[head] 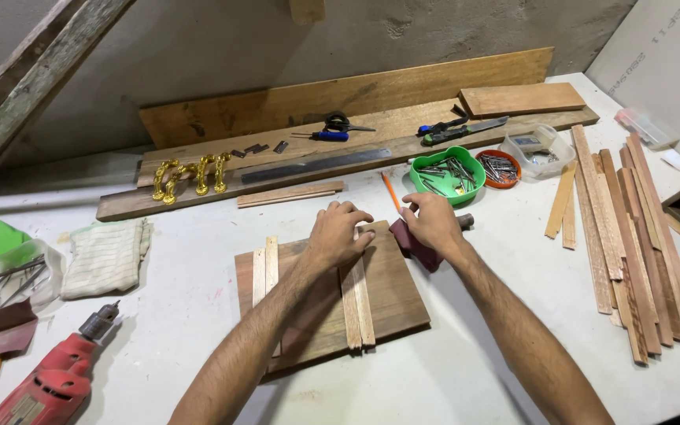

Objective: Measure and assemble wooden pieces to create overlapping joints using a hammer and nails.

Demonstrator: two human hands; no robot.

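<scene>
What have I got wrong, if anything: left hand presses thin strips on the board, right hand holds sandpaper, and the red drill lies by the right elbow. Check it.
One thing is wrong: the drill lies at the table's near-left corner, on the left arm's side, not by the right elbow. The head view shows it. The rest holds: left hand presses strips on the board, right hand holds sandpaper.

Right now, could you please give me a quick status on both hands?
Left hand pressing thin wood strips on board. Right hand gripping dark sandpaper at board's edge. Pencil just beyond.
</scene>
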